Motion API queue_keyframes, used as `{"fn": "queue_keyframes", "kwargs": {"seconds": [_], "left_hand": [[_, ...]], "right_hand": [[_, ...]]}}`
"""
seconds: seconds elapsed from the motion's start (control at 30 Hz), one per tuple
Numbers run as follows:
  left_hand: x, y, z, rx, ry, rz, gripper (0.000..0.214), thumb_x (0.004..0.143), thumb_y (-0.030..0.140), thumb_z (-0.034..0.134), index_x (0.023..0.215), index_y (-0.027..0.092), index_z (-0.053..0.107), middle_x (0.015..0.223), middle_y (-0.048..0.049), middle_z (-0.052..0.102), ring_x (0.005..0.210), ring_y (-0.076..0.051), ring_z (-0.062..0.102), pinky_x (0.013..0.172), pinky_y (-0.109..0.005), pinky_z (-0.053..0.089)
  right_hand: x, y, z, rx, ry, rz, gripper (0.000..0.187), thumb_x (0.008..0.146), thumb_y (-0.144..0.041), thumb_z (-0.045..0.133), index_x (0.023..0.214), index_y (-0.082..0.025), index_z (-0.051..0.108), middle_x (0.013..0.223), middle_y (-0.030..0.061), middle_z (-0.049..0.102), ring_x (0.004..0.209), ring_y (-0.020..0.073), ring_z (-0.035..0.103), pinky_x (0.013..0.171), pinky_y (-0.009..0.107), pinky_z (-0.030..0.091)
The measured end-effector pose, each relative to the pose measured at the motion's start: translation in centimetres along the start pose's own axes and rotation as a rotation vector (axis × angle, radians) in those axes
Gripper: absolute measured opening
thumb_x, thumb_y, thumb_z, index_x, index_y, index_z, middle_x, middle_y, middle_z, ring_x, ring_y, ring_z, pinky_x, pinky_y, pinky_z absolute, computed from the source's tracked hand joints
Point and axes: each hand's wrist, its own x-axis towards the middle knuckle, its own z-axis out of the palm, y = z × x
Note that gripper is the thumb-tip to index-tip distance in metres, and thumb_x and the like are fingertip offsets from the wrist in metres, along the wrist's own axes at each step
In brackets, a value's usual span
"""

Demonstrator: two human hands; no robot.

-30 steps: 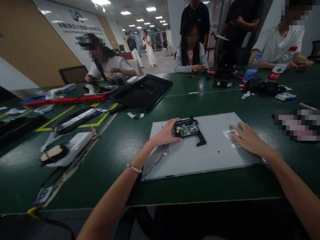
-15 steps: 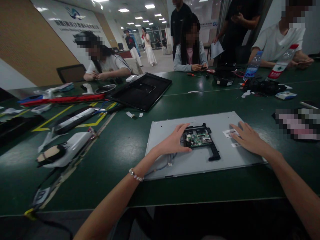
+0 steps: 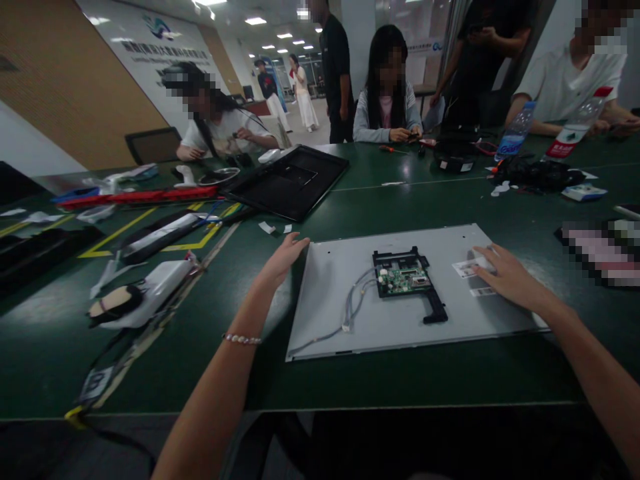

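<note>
A grey-white flat display panel (image 3: 320, 293) lies back side up on the green table before me. On its middle sits a black plastic bracket (image 3: 434, 308) with a green circuit board (image 3: 407, 279) in it. Grey cables (image 3: 350, 303) run from the board to the panel's near left corner. My left hand (image 3: 285, 257) is at the panel's far left corner, fingers stretched out and holding nothing. Over the labels on the panel's right part, my right hand (image 3: 505, 273) rests with fingers loosely extended, grasping nothing.
Beyond the panel lies a black monitor shell (image 3: 295, 180). Left are a white device with a black strap (image 3: 160, 290), a black tray (image 3: 45, 250) and a red bar (image 3: 135, 197). Bottles (image 3: 515, 133) and black gear stand far right. Several people sit or stand across the table (image 3: 210, 373).
My left hand has moved left from the bracket to the panel's far left corner, uncovering the cables. My right hand stays on the labels. The view has shifted slightly.
</note>
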Motion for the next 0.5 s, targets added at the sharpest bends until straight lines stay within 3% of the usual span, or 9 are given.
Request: {"fn": "queue_keyframes", "kwargs": {"seconds": [0.1, 0.27, 0.4, 0.5], "left_hand": [[-0.6, 0.5, 0.9, -0.218, -0.076, -0.046, 0.045, 0.091, 0.031, 0.048, 0.135, 0.017, 0.045, 0.134, -0.0136, 0.057, 0.126, -0.021, 0.053, 0.104, -0.030, 0.044], [-1.7, 1.2, 1.8, -0.244, -0.137, -0.032, 0.050, 0.089, 0.027, 0.052, 0.136, 0.014, 0.044, 0.144, -0.0152, 0.048, 0.128, -0.021, 0.052, 0.103, -0.027, 0.044], [-0.4, 0.1, 1.1, -0.127, -0.148, 0.036, 0.050, 0.090, 0.031, 0.050, 0.137, 0.013, 0.045, 0.141, -0.0158, 0.052, 0.124, -0.021, 0.056, 0.099, -0.028, 0.047], [2.2, -1.2, -0.5, 0.072, -0.046, 0.154, 0.049, 0.088, 0.025, 0.049, 0.135, 0.009, 0.050, 0.137, -0.0166, 0.055, 0.123, -0.023, 0.055, 0.103, -0.030, 0.044]], "right_hand": [[0.0, -0.1, -0.6, 0.057, 0.013, 0.003, 0.064, 0.093, -0.054, 0.035, 0.142, -0.015, 0.046, 0.147, 0.0185, 0.045, 0.140, 0.0355, 0.036, 0.112, 0.054, 0.033], [-0.1, -0.1, -1.3, 0.091, 0.073, 0.030, 0.059, 0.092, -0.052, 0.037, 0.138, -0.017, 0.050, 0.144, 0.0167, 0.050, 0.136, 0.0351, 0.042, 0.111, 0.054, 0.035], [-0.1, 0.2, -1.2, 0.065, 0.078, 0.037, 0.059, 0.091, -0.050, 0.038, 0.137, -0.014, 0.051, 0.142, 0.0183, 0.051, 0.134, 0.0348, 0.045, 0.111, 0.051, 0.036], [0.0, 0.7, -0.6, 0.019, 0.074, -0.020, 0.059, 0.092, -0.048, 0.038, 0.138, -0.012, 0.049, 0.139, 0.0190, 0.053, 0.132, 0.0351, 0.046, 0.110, 0.051, 0.037]]}}
